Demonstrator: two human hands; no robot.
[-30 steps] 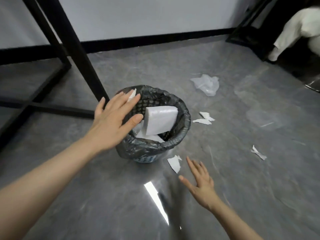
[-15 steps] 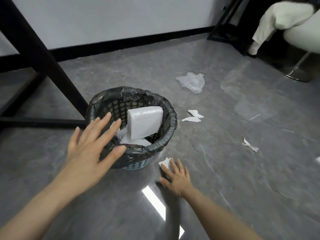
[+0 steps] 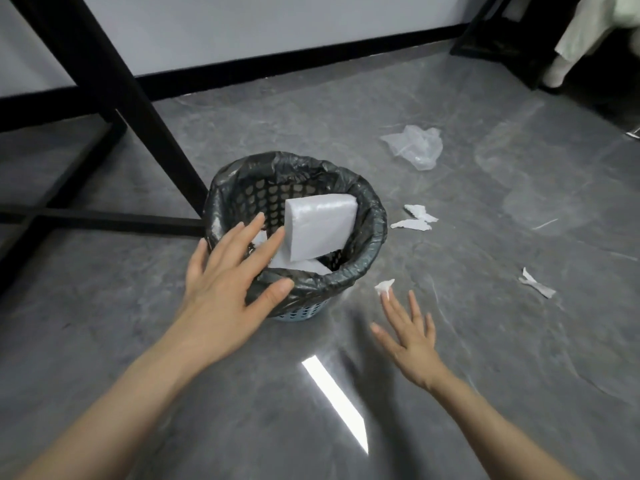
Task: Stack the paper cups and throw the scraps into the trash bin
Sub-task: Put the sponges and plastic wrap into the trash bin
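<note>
A small blue trash bin (image 3: 363, 268) lined with a black bag stands on the grey floor, with a white tissue pack (image 3: 320, 225) and paper scraps inside. My left hand (image 3: 230, 275) hovers flat over the bin's near left rim, fingers spread, holding nothing. My right hand (image 3: 408, 336) is spread low over the floor, right of the bin. Its index fingertip touches a small white scrap (image 3: 384, 287). Two more scraps (image 3: 417, 218) lie right of the bin, and another scrap (image 3: 535, 284) lies further right. No paper cups are in view.
A crumpled clear plastic bag (image 3: 415, 147) lies on the floor beyond the bin. A black table leg (image 3: 138, 109) and floor bars stand left of the bin. Dark furniture and a white cloth (image 3: 581, 32) fill the far right corner.
My left hand stayed open over the bin's rim. My right hand reached down to the scrap beside the bin and now touches it with one fingertip. The camera view shifted.
</note>
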